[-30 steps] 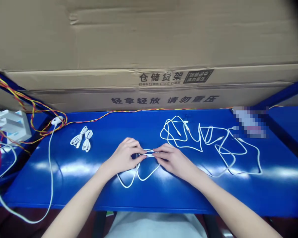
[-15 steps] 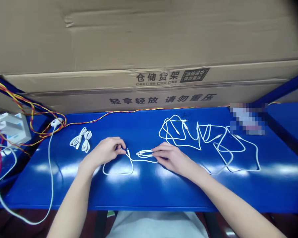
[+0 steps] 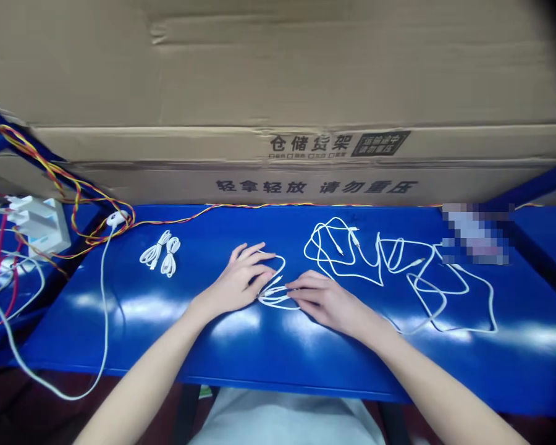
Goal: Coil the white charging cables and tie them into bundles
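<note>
I record a blue steel desk (image 3: 519,352) as the reference point. Directly behind it, a large corrugated cardboard carton (image 3: 278,74) stands on its long side, printed in black Chinese characters. A blue steel upright (image 3: 532,183) runs behind the desk's right end. Dark flooring (image 3: 32,402) shows below the front edge. Bright overhead-light glare (image 3: 134,308) streaks across the desk surface.

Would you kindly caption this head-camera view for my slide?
Left hand and right hand handle a white cable on a blue shelf, beside tangled cables.
</note>
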The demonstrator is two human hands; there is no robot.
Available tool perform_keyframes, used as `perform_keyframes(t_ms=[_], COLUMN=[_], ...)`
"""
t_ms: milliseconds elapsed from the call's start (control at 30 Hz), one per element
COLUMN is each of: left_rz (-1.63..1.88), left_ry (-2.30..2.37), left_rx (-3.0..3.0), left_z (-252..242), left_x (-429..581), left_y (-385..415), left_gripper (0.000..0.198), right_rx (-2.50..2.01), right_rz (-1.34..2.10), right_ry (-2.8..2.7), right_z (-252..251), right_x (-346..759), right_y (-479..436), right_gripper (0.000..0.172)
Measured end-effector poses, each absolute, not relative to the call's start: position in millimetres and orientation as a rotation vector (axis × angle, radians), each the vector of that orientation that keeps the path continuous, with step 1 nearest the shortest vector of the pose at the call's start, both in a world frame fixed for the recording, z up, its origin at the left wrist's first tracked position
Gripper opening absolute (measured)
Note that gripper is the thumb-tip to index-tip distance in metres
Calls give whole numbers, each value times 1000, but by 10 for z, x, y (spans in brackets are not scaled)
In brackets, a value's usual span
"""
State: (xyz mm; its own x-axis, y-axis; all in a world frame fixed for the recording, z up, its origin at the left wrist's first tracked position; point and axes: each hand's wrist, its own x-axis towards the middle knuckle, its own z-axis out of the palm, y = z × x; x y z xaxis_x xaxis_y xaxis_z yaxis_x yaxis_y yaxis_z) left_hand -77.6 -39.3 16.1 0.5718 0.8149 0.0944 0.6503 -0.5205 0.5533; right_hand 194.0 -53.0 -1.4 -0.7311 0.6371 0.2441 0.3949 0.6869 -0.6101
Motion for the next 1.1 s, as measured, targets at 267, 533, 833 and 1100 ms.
perform_keyframes(t_ms=[267, 533, 833, 1100], left_rz=[436, 358, 408, 408], left_ry=[1075, 1048, 1008, 1426], left_rx=[2335, 2395, 2374, 2347], left_z=[200, 213, 308, 260], left_x=[-748, -755, -852, -1344], left_y=[-460, -464, -439, -216], left_gripper=[64, 38, 45, 14], right_rx=[-818, -784, -847, -710], right_rz=[594, 655, 584, 328], right_ry=[-2474, -2470, -2487, -2579], right_z=[38, 27, 85, 6], right_x=[1932, 1919, 1851, 1790], right_y=[-547, -537, -570, -623], right_gripper=[24, 21, 24, 20])
